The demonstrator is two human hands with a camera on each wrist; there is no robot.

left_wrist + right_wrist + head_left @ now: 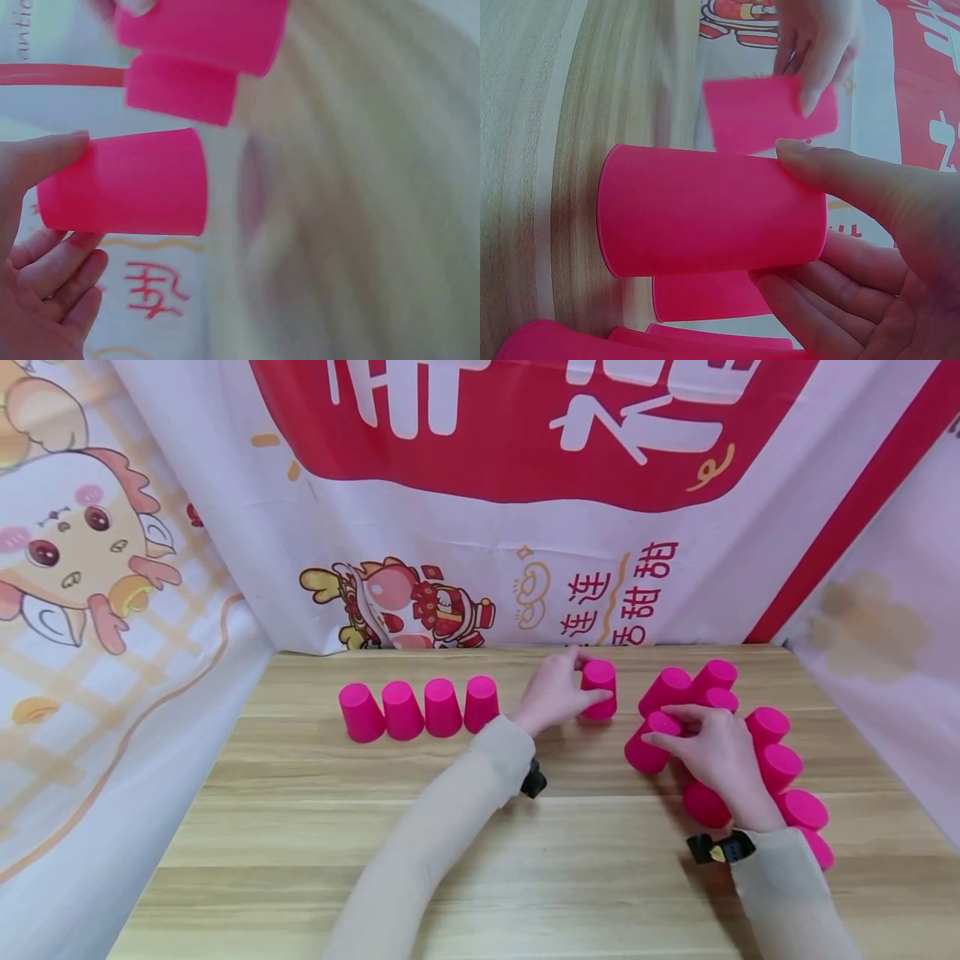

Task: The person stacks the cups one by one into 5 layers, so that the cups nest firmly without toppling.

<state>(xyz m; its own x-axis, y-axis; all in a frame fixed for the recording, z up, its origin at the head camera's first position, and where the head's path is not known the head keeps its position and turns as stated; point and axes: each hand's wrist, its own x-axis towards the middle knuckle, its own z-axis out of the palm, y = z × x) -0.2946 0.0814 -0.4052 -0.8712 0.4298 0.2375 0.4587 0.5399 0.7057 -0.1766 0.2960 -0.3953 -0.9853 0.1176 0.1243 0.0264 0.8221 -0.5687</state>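
Left hand (553, 693) had its fingers (579, 657) curled round an upside-down pink cup (599, 689), thumb on the near side and fingertips over the far side; the cup stood on the tabletop (480, 860) at the back, roughly mid-width. In the left wrist view the thumb (45, 157) pressed the cup's (127, 184) side near its closed end, the other fingers (56, 262) loosely bent just below it; whether they touched the cup there I couldn't tell.

Right hand (720, 752) gripped a second pink cup (648, 745), tilted, lying at the left edge of the cup cluster (772, 760). Right wrist view: thumb (855, 176) pressed on top of the second cup's (705, 214) wall near its base, fingers (817, 300) wrapped underneath, the rim end pointing toward the tabletop. The first cup and left hand showed just beyond it.

The two held cups sat near each other but apart. The cluster held more pink cups, upside down, crowded close together on the right of the tabletop, some hidden by the right hand. To the left of the left hand, a row of four cups (420, 708) stood upside down side by side, touching or nearly so. Printed banner (525, 485) hung behind the tabletop.
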